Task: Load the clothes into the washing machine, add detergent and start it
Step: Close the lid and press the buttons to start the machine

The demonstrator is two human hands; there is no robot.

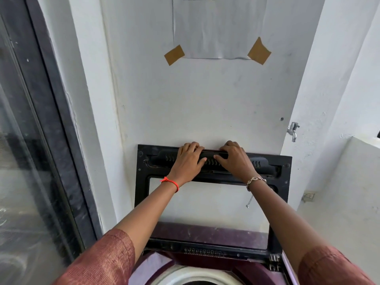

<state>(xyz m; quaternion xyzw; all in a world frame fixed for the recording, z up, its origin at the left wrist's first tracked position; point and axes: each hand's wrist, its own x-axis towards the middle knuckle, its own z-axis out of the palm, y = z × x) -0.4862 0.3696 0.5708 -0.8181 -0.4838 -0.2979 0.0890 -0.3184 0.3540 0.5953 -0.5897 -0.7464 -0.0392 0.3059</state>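
The top-loading washing machine's lid [141, 182] stands raised upright against the white wall, a black frame round a clear pane. My left hand [188, 157] grips the lid's top edge, fingers curled over it and thumb on the inner face. My right hand [235, 158] grips the same edge just to the right, thumb pointing left. Below, the white rim of the drum opening [185, 276] shows inside the purple machine body [205, 235]. No clothes or detergent are in view.
A dark-framed glass door [41, 140] fills the left side. A paper sheet [220, 27] is taped to the wall above. A metal tap [293, 131] sticks out at the right, near a low white wall [349, 192].
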